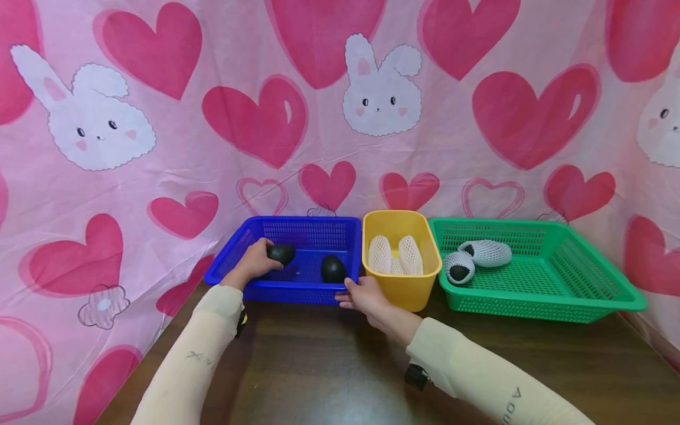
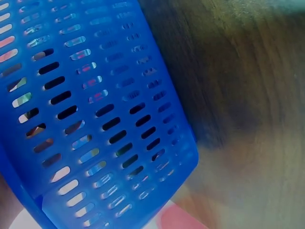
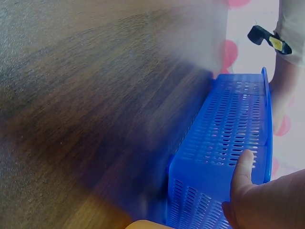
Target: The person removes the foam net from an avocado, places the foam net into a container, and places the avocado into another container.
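Blue plastic first: the blue basket (image 1: pixel 303 293) sits right under both hands, and the left hand (image 1: pixel 256 260) is reaching in over its near rim, fingers curled round a dark oval object (image 1: pixel 281 254). Thumb on the near side, fingers on the far side, a narrow grip! A second dark oval object (image 1: pixel 333 269) lies in the same basket, to the right of that hand and just beyond the right hand (image 1: pixel 366 295). And the right hand? It holds the basket at the near right corner, thumb at the rim, fingers along the outer wall; the right wrist view shows one finger stretched flat against the slots.

Just beyond and right of the right hand stands a yellow bin (image 1: pixel 398 294) with white foam nets (image 1: pixel 410 255) inside. Farther to that hand's right, a green basket (image 1: pixel 531 304) carries a short netted bundle (image 1: pixel 454 259), dark at its open end, and a longer netted bundle (image 1: pixel 491 253) touching it. Below both hands runs the brown wooden counter (image 1: pixel 303 360); past them hangs a pink heart-and-rabbit backdrop (image 1: pixel 324 136).
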Demonstrator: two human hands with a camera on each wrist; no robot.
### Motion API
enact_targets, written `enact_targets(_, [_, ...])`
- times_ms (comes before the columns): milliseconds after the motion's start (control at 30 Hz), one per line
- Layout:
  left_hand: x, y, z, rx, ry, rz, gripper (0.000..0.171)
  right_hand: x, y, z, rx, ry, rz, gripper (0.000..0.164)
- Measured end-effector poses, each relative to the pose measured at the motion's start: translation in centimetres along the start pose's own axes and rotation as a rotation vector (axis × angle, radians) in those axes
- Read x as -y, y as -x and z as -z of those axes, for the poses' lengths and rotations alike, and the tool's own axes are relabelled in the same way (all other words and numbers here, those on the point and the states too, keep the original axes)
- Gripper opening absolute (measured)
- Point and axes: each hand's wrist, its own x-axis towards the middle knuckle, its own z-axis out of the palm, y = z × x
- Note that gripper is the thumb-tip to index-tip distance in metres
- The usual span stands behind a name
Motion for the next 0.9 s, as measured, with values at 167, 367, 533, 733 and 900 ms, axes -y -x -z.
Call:
enact_targets(167, [-0.2,-0.5,-0.3,0.0,-0.029,0.002,0.063,-0.1,-0.1,0.0,-0.006,-0.006,0.004,0.032])
enact_targets(367, [-0.4,-0.9,-0.7,0.011,-0.093,-0.008,0.065,0.0,-0.1,0.0,-0.001,0.003,0.001,0.033])
enact_targets(533, [-0.2,-1.2,-0.9,0.028,-0.138,-0.014,0.064,0.0,-0.1,0.0,-0.003,0.017,-0.003,0.032])
enact_targets(733, [0.3,-1.8,-1.1,0.052,-0.2,-0.056,0.056,0.0,-0.1,0.0,-0.005,0.025,0.007,0.032])
enact_targets(900, [0.5,-2.2,-1.4,0.073,-0.261,-0.089,0.056,0.1,-0.2,0.0,-0.006,0.033,0.002,0.03])
